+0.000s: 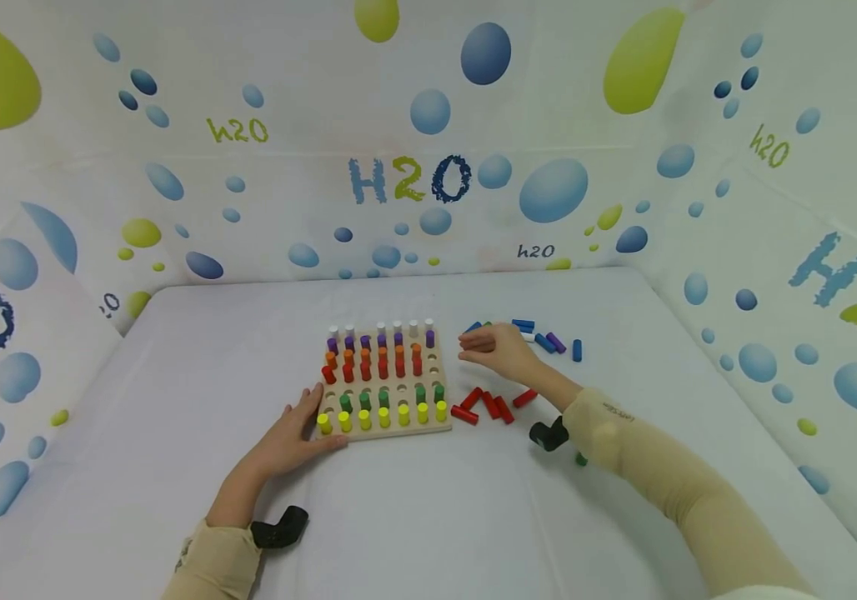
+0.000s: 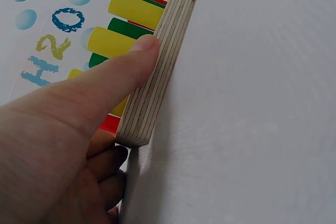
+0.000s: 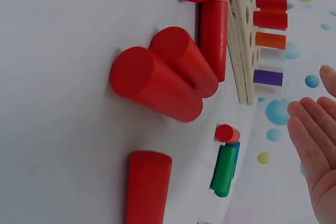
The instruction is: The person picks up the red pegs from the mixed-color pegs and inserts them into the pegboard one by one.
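Observation:
A wooden pegboard [image 1: 391, 434] lies on the table with rows of white, purple, orange, red, green and yellow pegs standing in it; some holes show bare. My left hand [image 1: 289, 437] holds its near left corner. In the left wrist view the thumb lies on the layered front edge [image 2: 149, 93], and the other fingers bend at the side. To the right of the board, my right hand [image 1: 502, 350] hovers with fingers stretched leftward. The right wrist view shows its thumb apart from the fingers [image 3: 307, 140], with nothing seen between them. Red pegs [image 3: 157, 85] lie below.
Several loose red pegs [image 1: 490, 405] lie beside the board's right edge. Farther back are blue pegs [image 1: 577, 350], a purple peg [image 1: 556, 342] and a white peg [image 1: 528, 337]. A green peg [image 1: 581, 459] shows partly under the right sleeve. Printed cloth walls [image 1: 308, 200] surround the table.

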Tool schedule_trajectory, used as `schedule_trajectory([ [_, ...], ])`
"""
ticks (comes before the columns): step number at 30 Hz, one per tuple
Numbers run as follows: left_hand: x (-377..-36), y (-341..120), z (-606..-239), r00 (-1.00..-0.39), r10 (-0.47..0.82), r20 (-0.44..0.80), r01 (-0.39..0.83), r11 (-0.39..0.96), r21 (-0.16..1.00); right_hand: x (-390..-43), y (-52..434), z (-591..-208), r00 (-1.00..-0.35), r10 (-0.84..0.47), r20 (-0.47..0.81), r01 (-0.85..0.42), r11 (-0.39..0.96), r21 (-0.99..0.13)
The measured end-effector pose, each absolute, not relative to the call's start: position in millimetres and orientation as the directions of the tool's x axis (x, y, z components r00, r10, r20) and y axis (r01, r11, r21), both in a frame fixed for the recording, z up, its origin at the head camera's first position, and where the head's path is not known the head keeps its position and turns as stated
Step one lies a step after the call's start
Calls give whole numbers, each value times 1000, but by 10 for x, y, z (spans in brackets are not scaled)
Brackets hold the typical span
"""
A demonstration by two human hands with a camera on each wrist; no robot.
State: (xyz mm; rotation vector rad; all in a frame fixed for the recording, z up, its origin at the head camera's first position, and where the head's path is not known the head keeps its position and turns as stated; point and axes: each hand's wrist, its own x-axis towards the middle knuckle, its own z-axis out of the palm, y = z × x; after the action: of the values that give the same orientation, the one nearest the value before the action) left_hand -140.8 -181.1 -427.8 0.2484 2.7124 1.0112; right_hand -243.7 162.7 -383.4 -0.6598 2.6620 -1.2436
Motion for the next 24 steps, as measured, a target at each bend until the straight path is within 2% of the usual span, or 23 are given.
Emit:
schedule_trajectory([
  [24, -1398, -1820, -4299, -957, 245, -155, 81, 740, 668, -2525, 1752, -3895, -947, -322, -18, -201, 631, -749],
])
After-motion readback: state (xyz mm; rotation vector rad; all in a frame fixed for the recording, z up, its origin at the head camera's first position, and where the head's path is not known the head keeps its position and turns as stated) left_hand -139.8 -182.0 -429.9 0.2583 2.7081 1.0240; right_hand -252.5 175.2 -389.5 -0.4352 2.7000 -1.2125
